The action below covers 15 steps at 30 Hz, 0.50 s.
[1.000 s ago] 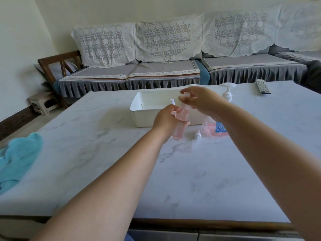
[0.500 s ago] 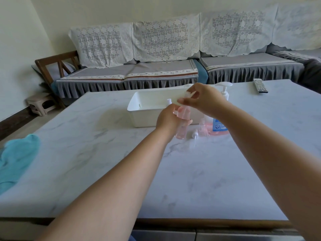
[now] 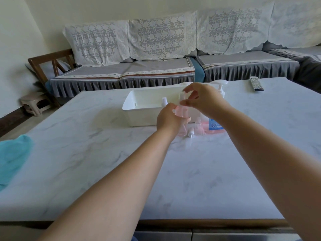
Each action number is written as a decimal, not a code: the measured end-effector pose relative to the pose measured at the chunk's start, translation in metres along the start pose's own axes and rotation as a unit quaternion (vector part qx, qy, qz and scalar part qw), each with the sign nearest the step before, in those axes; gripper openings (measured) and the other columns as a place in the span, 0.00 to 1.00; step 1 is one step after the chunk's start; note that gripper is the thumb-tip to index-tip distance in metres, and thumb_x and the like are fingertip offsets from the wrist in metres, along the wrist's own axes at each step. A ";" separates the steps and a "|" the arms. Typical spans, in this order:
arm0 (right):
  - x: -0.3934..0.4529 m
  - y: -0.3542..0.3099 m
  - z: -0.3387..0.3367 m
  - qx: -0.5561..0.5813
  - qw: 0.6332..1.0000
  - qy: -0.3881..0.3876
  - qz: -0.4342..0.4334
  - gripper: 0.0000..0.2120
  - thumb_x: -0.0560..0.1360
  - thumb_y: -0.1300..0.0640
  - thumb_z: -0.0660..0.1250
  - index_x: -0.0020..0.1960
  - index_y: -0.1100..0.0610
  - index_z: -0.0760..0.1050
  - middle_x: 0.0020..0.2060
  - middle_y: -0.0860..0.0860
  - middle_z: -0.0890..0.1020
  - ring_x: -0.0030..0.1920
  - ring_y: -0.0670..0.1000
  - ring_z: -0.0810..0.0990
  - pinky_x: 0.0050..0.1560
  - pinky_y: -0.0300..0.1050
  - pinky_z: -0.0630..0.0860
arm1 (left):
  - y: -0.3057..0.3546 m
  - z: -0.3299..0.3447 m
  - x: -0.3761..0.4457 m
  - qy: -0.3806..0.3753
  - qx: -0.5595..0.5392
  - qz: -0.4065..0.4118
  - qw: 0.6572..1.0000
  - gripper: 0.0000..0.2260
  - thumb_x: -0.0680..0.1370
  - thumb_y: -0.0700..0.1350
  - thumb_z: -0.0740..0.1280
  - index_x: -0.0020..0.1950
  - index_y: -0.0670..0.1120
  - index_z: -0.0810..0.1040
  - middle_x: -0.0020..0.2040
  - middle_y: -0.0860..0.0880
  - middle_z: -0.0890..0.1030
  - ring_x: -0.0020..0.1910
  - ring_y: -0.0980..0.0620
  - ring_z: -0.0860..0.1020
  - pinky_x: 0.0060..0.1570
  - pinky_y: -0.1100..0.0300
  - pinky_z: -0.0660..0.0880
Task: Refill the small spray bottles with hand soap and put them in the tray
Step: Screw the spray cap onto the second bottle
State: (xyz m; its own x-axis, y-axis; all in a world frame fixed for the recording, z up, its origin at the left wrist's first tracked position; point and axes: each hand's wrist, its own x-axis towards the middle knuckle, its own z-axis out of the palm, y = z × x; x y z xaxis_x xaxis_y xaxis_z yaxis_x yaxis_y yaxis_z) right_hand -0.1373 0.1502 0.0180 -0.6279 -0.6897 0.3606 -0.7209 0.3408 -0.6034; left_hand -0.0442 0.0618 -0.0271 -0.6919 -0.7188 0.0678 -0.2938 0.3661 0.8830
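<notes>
We hold the pink spray bottle [image 3: 182, 113] upright just in front of the tray [image 3: 132, 106], low over the surface [image 3: 104, 153], so nothing spills. Our left hand [image 3: 169, 120] wraps its body in a firm grip; our right hand [image 3: 199, 100] pinches a clear cap [image 3: 183, 97] above its neck, seemingly to close it. Another small bottle [image 3: 198, 126] and the soap dispenser [image 3: 219, 94] stand just beside, within reach.
</notes>
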 end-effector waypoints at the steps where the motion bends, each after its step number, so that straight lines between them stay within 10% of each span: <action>1: 0.000 0.001 0.001 0.006 1.000 -0.004 0.003 0.22 0.70 0.48 0.73 0.62 0.52 0.75 0.48 0.47 0.80 0.48 0.48 0.79 0.51 0.45 0.76 | 0.000 0.002 0.001 0.008 -0.001 0.001 1.000 0.17 0.72 0.45 0.76 0.57 0.49 0.74 0.54 0.51 0.79 0.52 0.48 0.80 0.47 0.58 0.74; 8: 0.009 0.017 0.023 -0.027 1.000 0.003 0.001 0.15 0.70 0.55 0.73 0.55 0.54 0.78 0.51 0.54 0.81 0.47 0.52 0.81 0.51 0.43 0.77 | -0.004 0.014 0.004 0.027 0.053 0.027 0.998 0.13 0.71 0.48 0.75 0.49 0.54 0.72 0.74 0.50 0.70 0.47 0.55 0.76 0.33 0.68 0.64; 15: 0.014 0.012 0.036 -0.039 0.997 0.060 0.009 0.13 0.73 0.56 0.70 0.56 0.58 0.76 0.47 0.52 0.81 0.47 0.53 0.79 0.47 0.45 0.76 | -0.009 0.026 0.011 0.076 0.065 0.028 0.995 0.10 0.74 0.44 0.72 0.45 0.54 0.72 0.71 0.46 0.74 0.53 0.50 0.80 0.34 0.70 0.66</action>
State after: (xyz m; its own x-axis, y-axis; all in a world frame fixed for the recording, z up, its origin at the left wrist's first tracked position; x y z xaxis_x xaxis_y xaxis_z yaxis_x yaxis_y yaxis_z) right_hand -0.1442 0.1217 -0.0101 -0.6685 -0.6030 0.4354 -0.7267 0.4049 -0.5549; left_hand -0.0664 0.0666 -0.0462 -0.6044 -0.7729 0.1932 -0.3478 0.4742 0.8088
